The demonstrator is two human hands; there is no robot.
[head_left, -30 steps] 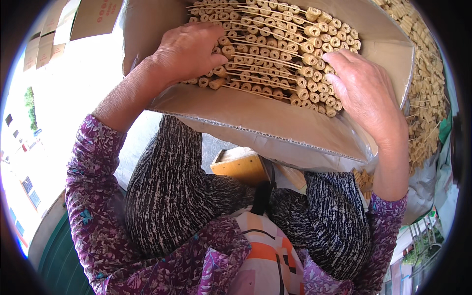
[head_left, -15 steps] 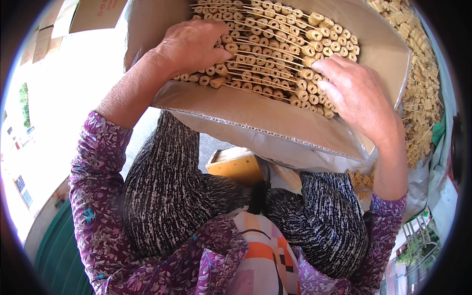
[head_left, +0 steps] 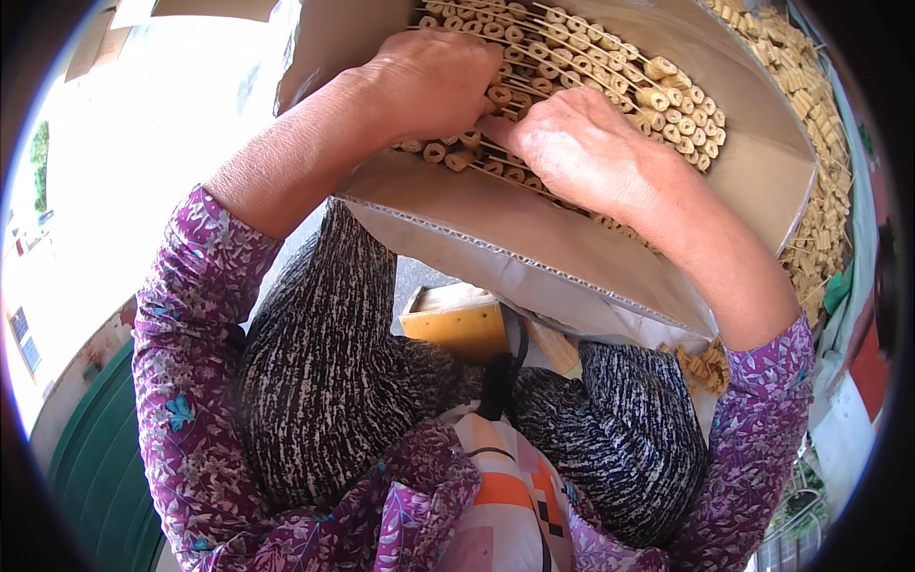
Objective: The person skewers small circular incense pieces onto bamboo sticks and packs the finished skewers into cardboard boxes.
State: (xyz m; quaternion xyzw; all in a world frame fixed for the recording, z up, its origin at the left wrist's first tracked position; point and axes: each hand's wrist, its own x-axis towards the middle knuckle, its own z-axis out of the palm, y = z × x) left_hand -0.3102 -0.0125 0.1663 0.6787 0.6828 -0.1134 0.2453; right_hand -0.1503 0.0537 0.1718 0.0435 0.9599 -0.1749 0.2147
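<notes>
Both hands, left hand (head_left: 434, 81) and right hand (head_left: 581, 153), press curled onto thin skewers (head_left: 610, 67) of tan ring-shaped pieces on a corrugated cardboard sheet (head_left: 515, 238).

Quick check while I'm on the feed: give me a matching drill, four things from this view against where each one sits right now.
Things:
1. left hand
2. right hand
3. cardboard sheet
4. yellow wooden block

Places:
A. under the skewered rings, across the lap
B. below the cardboard edge, between the knees
C. on the skewers at the upper left of the sheet
D. on the skewers near the sheet's middle, fingers pointing left

Pairs: 1-C, 2-D, 3-A, 4-B
</notes>
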